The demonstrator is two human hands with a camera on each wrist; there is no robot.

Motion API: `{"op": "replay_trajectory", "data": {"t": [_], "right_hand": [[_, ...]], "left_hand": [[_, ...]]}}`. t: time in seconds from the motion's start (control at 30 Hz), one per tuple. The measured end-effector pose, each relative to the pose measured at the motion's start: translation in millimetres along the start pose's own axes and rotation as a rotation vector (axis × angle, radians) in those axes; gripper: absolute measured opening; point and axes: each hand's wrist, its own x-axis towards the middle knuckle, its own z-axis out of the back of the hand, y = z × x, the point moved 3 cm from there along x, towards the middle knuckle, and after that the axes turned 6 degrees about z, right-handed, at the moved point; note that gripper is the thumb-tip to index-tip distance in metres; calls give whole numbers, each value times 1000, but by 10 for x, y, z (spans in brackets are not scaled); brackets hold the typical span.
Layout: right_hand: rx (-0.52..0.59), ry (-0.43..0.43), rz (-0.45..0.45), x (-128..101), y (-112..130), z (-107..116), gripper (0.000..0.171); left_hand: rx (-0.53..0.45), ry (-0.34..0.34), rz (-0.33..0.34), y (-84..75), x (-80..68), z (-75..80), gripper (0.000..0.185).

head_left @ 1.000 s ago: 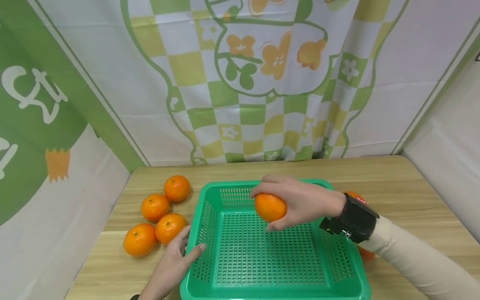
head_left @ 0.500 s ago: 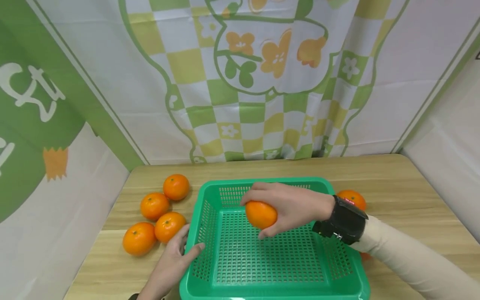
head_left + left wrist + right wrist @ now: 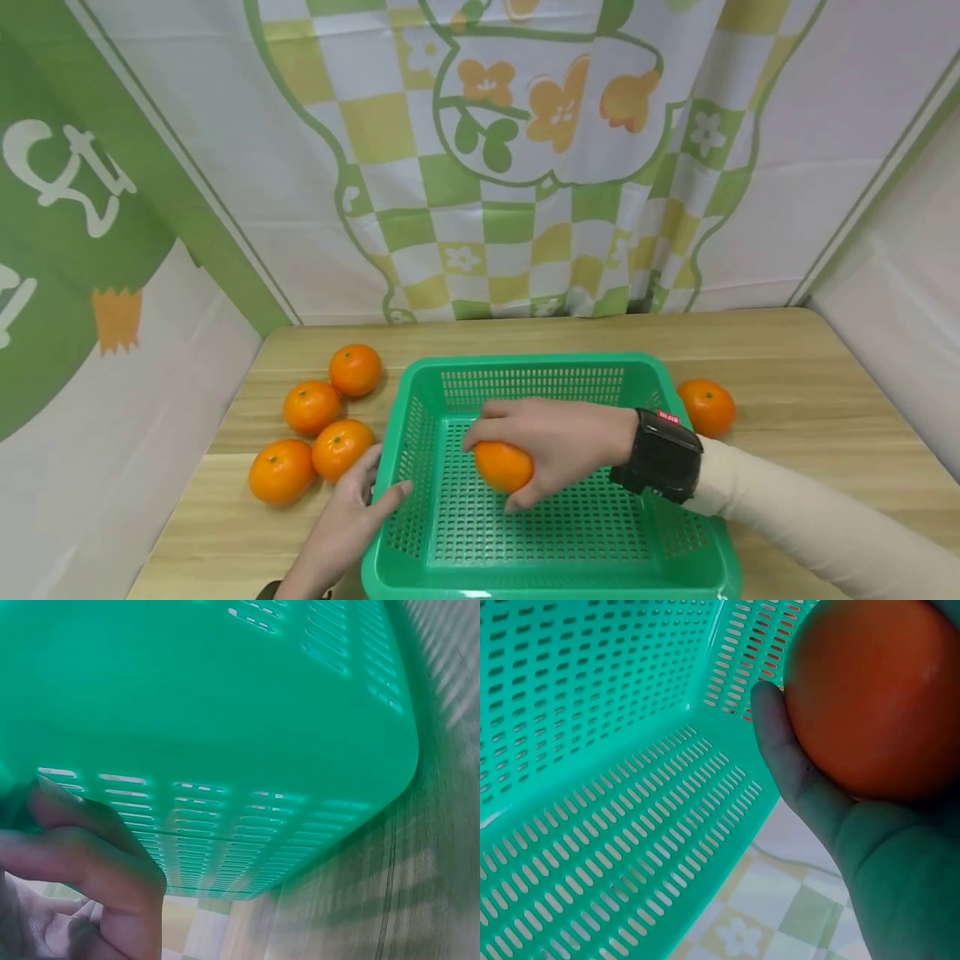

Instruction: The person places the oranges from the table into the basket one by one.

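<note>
Right hand [image 3: 551, 446] has fingers clamped round an orange [image 3: 503, 467] over the floor of the green basket [image 3: 525, 360], left of centre; left hand [image 3: 345, 517] grips its left rim. Apparent step: loading; next move calls for gentle lowering, then release

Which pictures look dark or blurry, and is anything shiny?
Head view: bright and mostly clear, with a glint on the basket; left wrist view: the left hand is shadowy, the table smeary; right wrist view: the right hand and held orange are dim.
</note>
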Motion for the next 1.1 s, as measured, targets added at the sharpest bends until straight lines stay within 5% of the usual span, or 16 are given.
{"op": "replay_trajectory", "data": {"t": [1.1], "right_hand": [[-54, 51, 73, 380, 89, -253, 65]], "left_hand": [[12, 2, -18, -1, -15, 2, 61]]}}
